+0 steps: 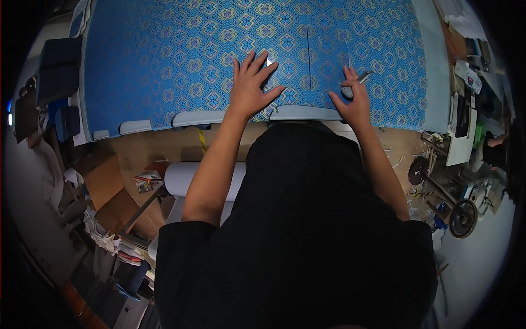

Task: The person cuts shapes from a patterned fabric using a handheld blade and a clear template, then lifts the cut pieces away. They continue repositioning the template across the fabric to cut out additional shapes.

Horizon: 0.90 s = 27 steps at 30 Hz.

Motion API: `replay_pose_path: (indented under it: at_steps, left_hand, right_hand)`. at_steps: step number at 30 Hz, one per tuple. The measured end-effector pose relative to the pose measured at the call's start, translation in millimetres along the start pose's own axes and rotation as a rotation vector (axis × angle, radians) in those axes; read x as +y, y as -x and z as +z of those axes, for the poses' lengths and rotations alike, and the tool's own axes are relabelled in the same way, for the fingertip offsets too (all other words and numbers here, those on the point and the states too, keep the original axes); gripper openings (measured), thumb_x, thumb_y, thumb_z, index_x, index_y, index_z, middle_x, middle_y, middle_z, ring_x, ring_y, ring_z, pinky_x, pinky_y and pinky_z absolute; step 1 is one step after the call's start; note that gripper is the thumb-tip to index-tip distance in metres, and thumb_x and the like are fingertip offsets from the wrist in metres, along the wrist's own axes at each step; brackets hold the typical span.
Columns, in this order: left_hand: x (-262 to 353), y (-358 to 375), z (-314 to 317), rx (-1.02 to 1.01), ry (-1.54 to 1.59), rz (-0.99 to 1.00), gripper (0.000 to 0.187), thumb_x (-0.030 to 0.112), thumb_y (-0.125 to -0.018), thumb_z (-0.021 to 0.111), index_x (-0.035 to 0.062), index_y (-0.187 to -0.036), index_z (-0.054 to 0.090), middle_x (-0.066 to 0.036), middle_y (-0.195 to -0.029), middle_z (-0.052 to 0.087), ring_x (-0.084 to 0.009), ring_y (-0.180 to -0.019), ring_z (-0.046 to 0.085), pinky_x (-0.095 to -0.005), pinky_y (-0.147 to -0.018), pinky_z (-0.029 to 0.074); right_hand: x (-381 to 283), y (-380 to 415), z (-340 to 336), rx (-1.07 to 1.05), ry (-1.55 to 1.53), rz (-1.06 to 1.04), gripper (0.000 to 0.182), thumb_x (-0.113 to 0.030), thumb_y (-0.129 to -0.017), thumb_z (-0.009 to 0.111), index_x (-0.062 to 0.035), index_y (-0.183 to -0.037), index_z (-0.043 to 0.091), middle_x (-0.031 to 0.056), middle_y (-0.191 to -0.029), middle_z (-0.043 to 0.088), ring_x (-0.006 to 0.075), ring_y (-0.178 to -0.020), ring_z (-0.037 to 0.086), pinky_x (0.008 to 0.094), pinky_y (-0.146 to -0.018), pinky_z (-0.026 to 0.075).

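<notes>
Blue patterned fabric [181,60] covers the work table in front of me. My left hand [253,88] lies on it with the fingers spread and nothing held. Further right, my right hand [353,98] has a metal tool with a rounded end [347,91] between its fingers, its other end pointing up and right; what kind of tool it is, I cannot tell. A transparent sheet with a dark straight line [309,60] seems to lie on the fabric between my hands. Pale strips [307,113] run along the fabric's near edge.
A pale roll [181,178] and an open cardboard box [101,183] are below the table at left. Dark folded material [59,66] is at the far left. A round metal wheel [463,218] stands at the lower right. Part of another person [496,151] shows at the far right.
</notes>
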<state>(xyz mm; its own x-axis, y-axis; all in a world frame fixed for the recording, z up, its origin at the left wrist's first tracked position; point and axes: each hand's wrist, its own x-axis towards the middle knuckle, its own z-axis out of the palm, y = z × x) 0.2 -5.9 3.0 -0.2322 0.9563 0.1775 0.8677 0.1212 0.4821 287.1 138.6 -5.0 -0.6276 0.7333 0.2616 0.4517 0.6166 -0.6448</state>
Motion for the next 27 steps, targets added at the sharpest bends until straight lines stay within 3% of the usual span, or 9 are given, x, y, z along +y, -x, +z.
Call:
replay_pose_path:
  at_steps: [11, 27]
  left_hand:
    - [0.4, -0.2, 0.7, 0.004, 0.013, -0.006, 0.059, 0.051, -0.087, 0.076, 0.0235, -0.138, 0.066, -0.008, -0.159, 0.047, -0.0388, -0.151, 0.033, -0.0653, -0.125, 0.010]
    - [2.0, -0.9, 1.3, 0.009, -0.035, 0.013, 0.059, 0.052, -0.090, 0.073, 0.0215, -0.140, 0.064, -0.009, -0.159, 0.047, -0.0381, -0.152, 0.033, -0.0650, -0.125, 0.011]
  right_hand:
    - [2.5, 0.5, 2.4, -0.018, 0.058, -0.006, 0.037, -0.026, -0.084, 0.085, -0.0096, -0.102, 0.056, 0.0160, -0.150, 0.058, 0.0396, -0.146, 0.045, 0.0548, -0.116, 0.036]
    - [-0.7, -1.9, 2.8, -0.031, 0.069, -0.002, 0.034, -0.028, -0.088, 0.081, -0.0091, -0.103, 0.057, 0.0195, -0.150, 0.056, 0.0406, -0.147, 0.042, 0.0562, -0.119, 0.031]
